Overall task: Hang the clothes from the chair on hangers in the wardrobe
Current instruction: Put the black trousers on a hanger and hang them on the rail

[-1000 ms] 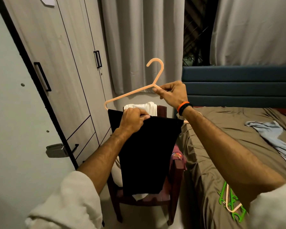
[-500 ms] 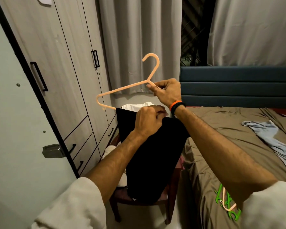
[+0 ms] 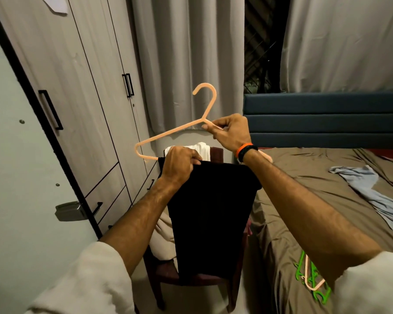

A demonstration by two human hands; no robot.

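Gripping the black garment, the left hand is fisted; the right hand pinches the orange hanger.

No legible text, label, brand, number or sign anywhere.

Right hand pinches peach hanger — left hand grips black garment.

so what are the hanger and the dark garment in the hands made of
The peach hanger looks like moulded plastic: thin, smooth, one even colour, slightly glossy. The black garment, gripped by the left hand, looks like soft matte woven cloth, hanging limp in flat folds; the exact fibre can't be told.
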